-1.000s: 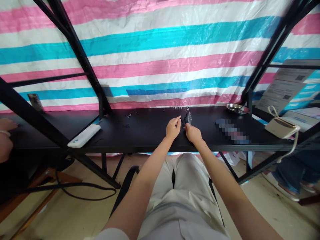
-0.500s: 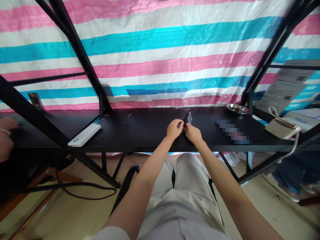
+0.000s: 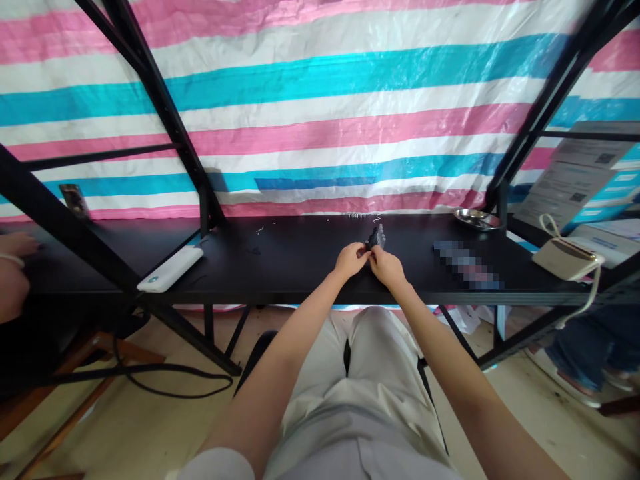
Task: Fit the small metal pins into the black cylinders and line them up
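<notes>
While right hand [image 3: 388,267] grips dark piece [image 3: 374,237], left [image 3: 351,261] (curled) has neared

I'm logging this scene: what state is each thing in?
Jagged black-and-grey object: held in right hand, left hand close against it
Slim white rounded case: lying flat
Round shiny metal dish: uncovered, contents unclear
Small beige pouch: strap dangling
Grey-and-blue cartons: stacked
Long pixelated item: unreadable

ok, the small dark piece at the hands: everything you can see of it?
The small dark piece is black with a grey, jagged right edge, plastic-looking. It points away from the person, above or on the black tabletop. The right hand grips its near end; the left hand's fingertips meet there, contact unclear. Finer detail is too small.
</notes>
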The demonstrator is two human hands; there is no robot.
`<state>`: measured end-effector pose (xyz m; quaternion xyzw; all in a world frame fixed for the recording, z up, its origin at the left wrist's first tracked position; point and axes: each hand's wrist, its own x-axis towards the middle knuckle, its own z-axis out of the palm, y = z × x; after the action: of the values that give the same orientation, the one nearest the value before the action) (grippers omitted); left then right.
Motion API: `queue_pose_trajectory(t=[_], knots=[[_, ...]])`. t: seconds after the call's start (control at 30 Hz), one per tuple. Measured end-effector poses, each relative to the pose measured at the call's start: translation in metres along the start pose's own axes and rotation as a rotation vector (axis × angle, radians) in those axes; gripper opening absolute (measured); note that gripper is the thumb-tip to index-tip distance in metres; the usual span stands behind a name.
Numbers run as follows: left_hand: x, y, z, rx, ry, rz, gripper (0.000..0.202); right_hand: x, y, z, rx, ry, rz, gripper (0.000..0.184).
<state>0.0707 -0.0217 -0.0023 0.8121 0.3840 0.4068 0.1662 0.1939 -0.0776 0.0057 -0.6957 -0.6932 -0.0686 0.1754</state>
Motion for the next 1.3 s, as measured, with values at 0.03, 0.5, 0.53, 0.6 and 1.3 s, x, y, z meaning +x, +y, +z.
queue_pose_trajectory(t=[0.03, 0.5, 0.53, 0.6, 1.3], knots=[[0.000, -0.001, -0.001, -0.007, -0.026, -0.007, 0.010, 0.000, 0.001, 0.001, 0.002, -0.006, -0.020, 0.022], [0.007, -0.086, -0.112, 0.467, 0.011, -0.383, 0.013, 0.002, 0.000, 0.004, 0.075, -0.019, -0.145, 0.023], [0.004, -0.093, -0.124, 0.514, 0.045, -0.454, 0.014, 0.002, -0.001, 0.005, 0.072, -0.014, -0.142, 0.023], [-0.003, -0.104, -0.143, 0.588, 0.113, -0.555, 0.019, 0.003, -0.001, 0.005, 0.064, -0.015, -0.135, 0.023], [-0.032, -0.107, -0.171, 0.741, 0.155, -0.717, 0.027, 0.003, 0.003, 0.003, 0.222, 0.359, 0.359, 0.017]])
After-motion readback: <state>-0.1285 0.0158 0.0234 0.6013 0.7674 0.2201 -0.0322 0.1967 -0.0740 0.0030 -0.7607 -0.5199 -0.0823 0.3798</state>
